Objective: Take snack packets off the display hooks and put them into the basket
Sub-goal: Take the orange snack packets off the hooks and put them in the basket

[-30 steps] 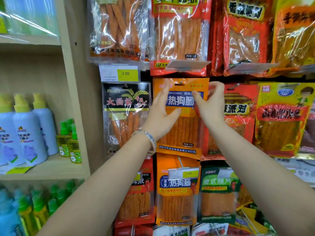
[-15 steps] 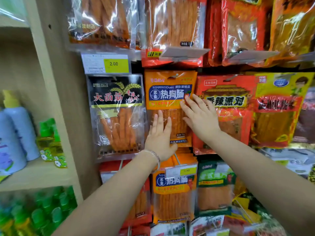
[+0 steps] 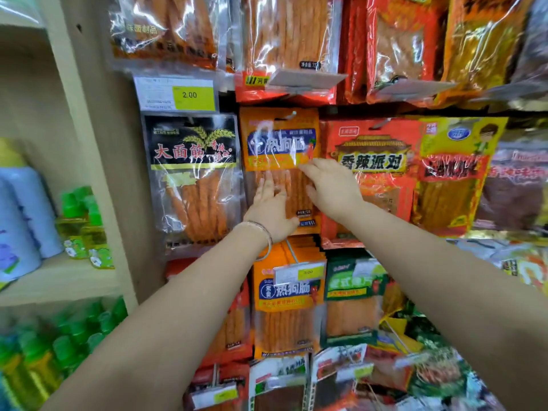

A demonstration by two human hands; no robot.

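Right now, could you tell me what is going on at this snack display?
A person has both hands on the orange snack packet between a black packet and a red packet. The left hand lies flat on its clear lower part; the right hand touches its label with straight fingers. It hangs on its hook, not yet off; no basket is in view.

You're on the orange packet [image 3: 278,137] with its blue band, black packet [image 3: 192,149] left, red packet [image 3: 370,161] right, yellow tag [image 3: 194,94] above.
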